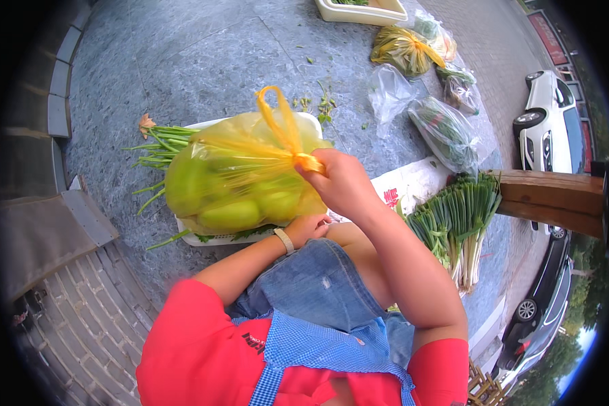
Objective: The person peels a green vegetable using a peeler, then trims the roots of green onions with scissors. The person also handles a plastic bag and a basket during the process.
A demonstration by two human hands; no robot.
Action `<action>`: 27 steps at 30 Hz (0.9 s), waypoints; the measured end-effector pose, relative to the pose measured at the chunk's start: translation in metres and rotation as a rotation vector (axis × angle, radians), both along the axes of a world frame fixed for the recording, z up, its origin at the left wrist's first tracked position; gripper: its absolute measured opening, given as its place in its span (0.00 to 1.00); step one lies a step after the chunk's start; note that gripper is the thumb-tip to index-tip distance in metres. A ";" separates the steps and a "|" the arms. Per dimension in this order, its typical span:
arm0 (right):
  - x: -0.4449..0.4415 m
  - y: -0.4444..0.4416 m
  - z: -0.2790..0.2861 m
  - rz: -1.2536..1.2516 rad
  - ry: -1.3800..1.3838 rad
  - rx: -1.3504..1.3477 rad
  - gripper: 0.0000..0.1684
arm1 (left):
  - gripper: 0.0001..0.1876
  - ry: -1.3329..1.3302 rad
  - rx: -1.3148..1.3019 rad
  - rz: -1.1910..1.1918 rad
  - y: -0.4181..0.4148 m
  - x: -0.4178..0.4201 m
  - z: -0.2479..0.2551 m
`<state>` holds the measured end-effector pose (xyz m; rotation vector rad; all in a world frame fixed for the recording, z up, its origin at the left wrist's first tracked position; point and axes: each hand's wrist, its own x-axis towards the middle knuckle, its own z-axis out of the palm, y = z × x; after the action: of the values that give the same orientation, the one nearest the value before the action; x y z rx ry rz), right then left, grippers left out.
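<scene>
A yellow plastic bag (243, 177), knotted at its neck and filled with large light-green vegetables or fruit, is over a white plastic basket (312, 122). My right hand (337, 180) grips the bag's knotted neck, and one handle loop stands up above the knot. My left hand (307, 228), with a light bracelet at the wrist, is low beside the bag near my knee; part of it is hidden, and its hold cannot be told. Long green stalks (165, 144) stick out of the basket's left side from under the bag.
Bundled green leeks or garlic chives (449, 218) lie at the right by a white sack (416, 180). Beyond are a clear bag of greens (446, 132), an orange-tied bag (403, 51) and a cream tub (363, 14). A wooden beam (548, 195) and parked cars (550, 127) stand farther right.
</scene>
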<state>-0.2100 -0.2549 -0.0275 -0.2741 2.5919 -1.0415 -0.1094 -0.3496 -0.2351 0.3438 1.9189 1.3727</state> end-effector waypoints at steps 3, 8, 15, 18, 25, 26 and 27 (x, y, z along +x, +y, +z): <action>0.005 0.002 -0.039 0.425 -0.186 0.051 0.15 | 0.12 0.623 0.032 0.048 0.028 -0.005 -0.027; 0.044 -0.006 -0.018 0.347 -0.064 0.219 0.22 | 0.19 0.828 -0.143 -0.306 0.078 -0.054 -0.065; 0.098 0.079 0.004 -0.222 0.550 -0.175 0.19 | 0.14 1.141 -0.596 -0.703 0.080 -0.084 -0.100; 0.164 0.150 0.009 -0.594 0.486 -0.193 0.08 | 0.13 1.080 -0.675 -0.851 0.068 -0.106 -0.115; 0.386 0.316 -0.033 -1.440 0.141 -0.133 0.12 | 0.13 0.937 -0.730 -1.055 0.047 -0.128 -0.136; 0.410 0.327 -0.035 -1.530 0.114 -0.130 0.12 | 0.13 0.921 -0.748 -1.067 0.033 -0.135 -0.134; 0.426 0.331 -0.031 -1.611 0.065 -0.064 0.12 | 0.14 0.900 -0.753 -1.089 0.023 -0.136 -0.140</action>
<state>0.2156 0.0758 -0.0584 2.0430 2.4660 -1.4093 -0.2453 -0.3271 -0.3751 1.4862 2.1245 -0.3099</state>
